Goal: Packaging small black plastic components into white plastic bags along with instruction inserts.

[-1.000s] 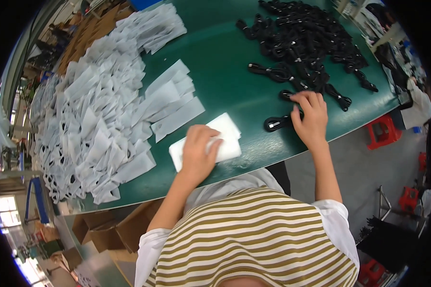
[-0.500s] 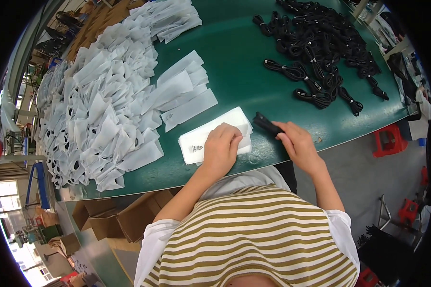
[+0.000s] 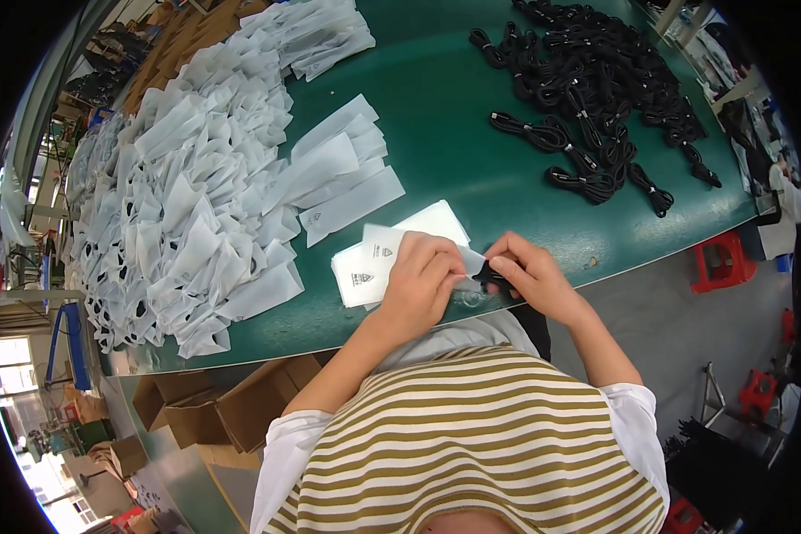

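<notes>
My left hand [image 3: 424,283] pinches a thin white plastic bag [image 3: 382,247], lifted and tilted above a stack of flat white bags [image 3: 351,278] near the table's front edge. In my right hand [image 3: 536,278] is a bundled black cable [image 3: 492,278], mostly hidden by the fingers. The cable's end meets the bag's right end, between my two hands; how far inside it is I cannot tell. Left of the stack lie several filled translucent bags [image 3: 351,205]. At the far right is a heap of coiled black cables [image 3: 587,80].
A large pile of filled translucent bags [image 3: 187,196] covers the left of the green table [image 3: 436,80]. Open cardboard boxes [image 3: 231,405] stand below the front edge at left. Red stools [image 3: 724,263] are on the floor at right.
My left hand has raised one bag off the stack. My right hand has brought the cable left and slightly down, to the bag's end.
</notes>
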Available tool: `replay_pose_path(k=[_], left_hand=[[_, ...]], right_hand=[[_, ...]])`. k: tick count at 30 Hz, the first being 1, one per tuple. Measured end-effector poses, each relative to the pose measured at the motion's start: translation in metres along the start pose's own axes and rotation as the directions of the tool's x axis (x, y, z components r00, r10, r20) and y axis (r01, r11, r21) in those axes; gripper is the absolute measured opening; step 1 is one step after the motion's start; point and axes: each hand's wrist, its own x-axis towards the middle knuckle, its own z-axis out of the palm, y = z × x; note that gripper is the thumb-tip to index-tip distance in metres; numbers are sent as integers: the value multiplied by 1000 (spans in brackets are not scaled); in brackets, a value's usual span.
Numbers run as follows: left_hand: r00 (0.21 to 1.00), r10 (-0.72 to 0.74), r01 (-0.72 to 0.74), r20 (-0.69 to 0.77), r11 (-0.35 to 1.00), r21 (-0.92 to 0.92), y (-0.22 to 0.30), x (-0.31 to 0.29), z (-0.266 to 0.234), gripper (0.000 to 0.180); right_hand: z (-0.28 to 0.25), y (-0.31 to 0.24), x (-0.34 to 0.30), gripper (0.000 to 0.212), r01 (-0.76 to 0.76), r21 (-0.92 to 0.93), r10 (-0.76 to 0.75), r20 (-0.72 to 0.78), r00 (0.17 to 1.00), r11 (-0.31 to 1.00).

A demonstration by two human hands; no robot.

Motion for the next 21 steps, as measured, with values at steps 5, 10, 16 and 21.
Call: replay_pose_path(k=[5,10,16,21], left_hand=[[991,-85,85,-102,996,1,5,11,-15,11],[944,-291,219,-154,905,-365,4,18,-32,10],[924,-328,139,-195,765,-629,13,28,-48,13],[876,-482,479,-20,875,-65,15,7,-98,29]], right_hand=[[21,7,16,18,685,-63,-683,-193,705,725],[45,-30,14,18,753,-39,-728,-297,619,656],[62,-47,27,18,756,-113,-748,-296,594,645],[66,-83,57,20,674,308,-608,-291,739,671]])
